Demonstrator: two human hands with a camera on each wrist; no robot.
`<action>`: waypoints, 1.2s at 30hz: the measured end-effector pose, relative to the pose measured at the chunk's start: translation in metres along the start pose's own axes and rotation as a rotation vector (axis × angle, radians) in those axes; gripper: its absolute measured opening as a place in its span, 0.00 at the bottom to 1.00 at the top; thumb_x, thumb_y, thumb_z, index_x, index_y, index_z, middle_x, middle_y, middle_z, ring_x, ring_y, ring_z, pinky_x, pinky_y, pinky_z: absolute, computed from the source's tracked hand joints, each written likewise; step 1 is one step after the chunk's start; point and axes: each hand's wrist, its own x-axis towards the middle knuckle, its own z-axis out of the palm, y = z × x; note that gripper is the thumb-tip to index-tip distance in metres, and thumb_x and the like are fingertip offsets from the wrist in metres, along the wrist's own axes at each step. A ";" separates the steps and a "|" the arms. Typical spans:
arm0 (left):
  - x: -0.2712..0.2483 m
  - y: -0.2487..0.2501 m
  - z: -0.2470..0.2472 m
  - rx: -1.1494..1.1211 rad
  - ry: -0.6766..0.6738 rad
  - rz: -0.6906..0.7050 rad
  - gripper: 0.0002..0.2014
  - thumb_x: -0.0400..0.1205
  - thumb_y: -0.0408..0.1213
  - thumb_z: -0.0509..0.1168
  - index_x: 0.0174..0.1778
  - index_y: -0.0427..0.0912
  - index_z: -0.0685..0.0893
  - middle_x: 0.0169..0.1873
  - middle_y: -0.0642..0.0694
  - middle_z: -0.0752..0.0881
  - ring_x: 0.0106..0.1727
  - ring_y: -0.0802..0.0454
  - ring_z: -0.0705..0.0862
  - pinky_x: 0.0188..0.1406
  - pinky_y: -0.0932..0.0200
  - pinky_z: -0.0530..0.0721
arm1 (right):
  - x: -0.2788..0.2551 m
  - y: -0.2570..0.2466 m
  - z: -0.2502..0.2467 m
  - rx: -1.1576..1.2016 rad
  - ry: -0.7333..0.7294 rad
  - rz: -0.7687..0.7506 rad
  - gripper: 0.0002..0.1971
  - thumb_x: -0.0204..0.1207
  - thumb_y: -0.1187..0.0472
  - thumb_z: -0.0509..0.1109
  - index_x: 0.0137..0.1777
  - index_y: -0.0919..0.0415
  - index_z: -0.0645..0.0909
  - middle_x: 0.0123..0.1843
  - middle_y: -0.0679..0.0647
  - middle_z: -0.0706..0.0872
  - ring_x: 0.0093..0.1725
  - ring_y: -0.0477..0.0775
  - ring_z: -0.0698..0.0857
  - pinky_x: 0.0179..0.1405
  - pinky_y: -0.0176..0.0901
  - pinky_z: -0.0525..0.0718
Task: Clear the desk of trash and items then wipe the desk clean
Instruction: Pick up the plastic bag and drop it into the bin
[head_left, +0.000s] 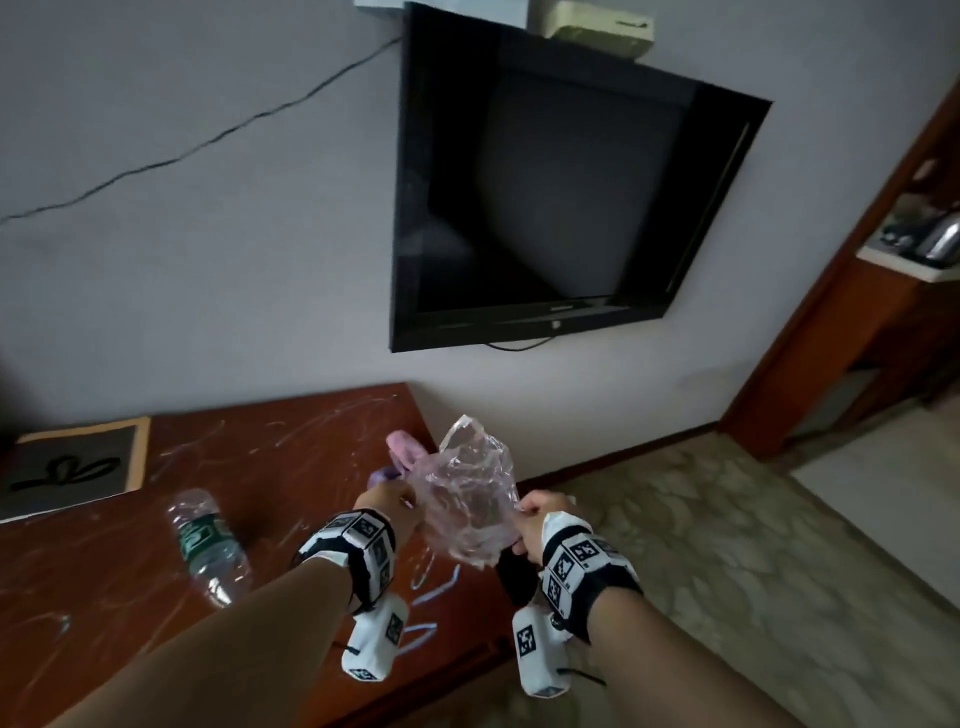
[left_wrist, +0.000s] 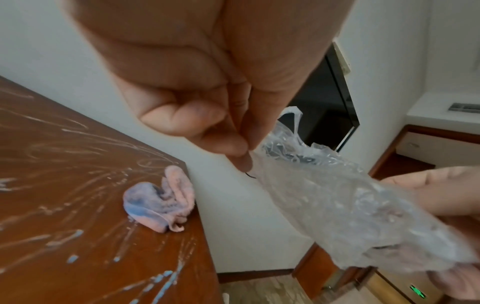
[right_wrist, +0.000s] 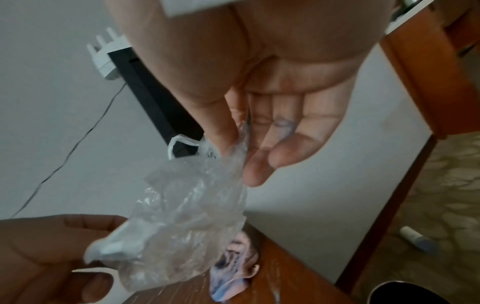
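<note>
Both hands hold a crumpled clear plastic bag (head_left: 467, 493) in the air over the right end of the brown desk (head_left: 291, 467). My left hand (head_left: 395, 504) pinches the bag's left edge between thumb and forefinger (left_wrist: 246, 156). My right hand (head_left: 527, 514) pinches the other edge (right_wrist: 233, 150), its remaining fingers held straight. The bag (left_wrist: 337, 195) (right_wrist: 187, 216) is stretched between them. The desk (left_wrist: 64, 185) is smeared with white and blue streaks.
A pink-blue cloth (head_left: 402, 452) (left_wrist: 161, 201) lies bunched at the desk's far right corner. A squashed water bottle (head_left: 208, 545) lies mid-desk, a black board (head_left: 72, 467) at far left. A dark bin (right_wrist: 405, 294) stands beside the desk; a small tube (right_wrist: 418, 240) lies on the floor. A TV (head_left: 561, 197) hangs on the wall.
</note>
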 end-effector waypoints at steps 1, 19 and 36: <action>0.004 0.009 0.009 0.025 -0.017 0.014 0.16 0.78 0.37 0.65 0.63 0.41 0.84 0.59 0.44 0.85 0.58 0.43 0.85 0.56 0.58 0.83 | 0.005 0.009 -0.006 0.017 0.012 0.026 0.14 0.74 0.48 0.75 0.32 0.54 0.79 0.26 0.54 0.84 0.22 0.52 0.83 0.16 0.34 0.73; 0.150 0.097 0.105 0.003 -0.242 -0.042 0.12 0.83 0.40 0.58 0.44 0.42 0.87 0.45 0.44 0.91 0.50 0.46 0.89 0.46 0.60 0.83 | 0.176 0.067 -0.068 0.090 0.051 0.424 0.11 0.83 0.72 0.60 0.38 0.64 0.70 0.34 0.60 0.72 0.07 0.44 0.69 0.06 0.30 0.64; 0.243 0.131 0.216 -0.111 -0.303 -0.442 0.10 0.64 0.46 0.73 0.29 0.46 0.80 0.26 0.47 0.84 0.29 0.48 0.81 0.33 0.56 0.81 | 0.345 0.151 -0.078 -0.144 -0.310 0.373 0.05 0.81 0.65 0.67 0.43 0.59 0.80 0.32 0.57 0.83 0.20 0.48 0.80 0.11 0.29 0.68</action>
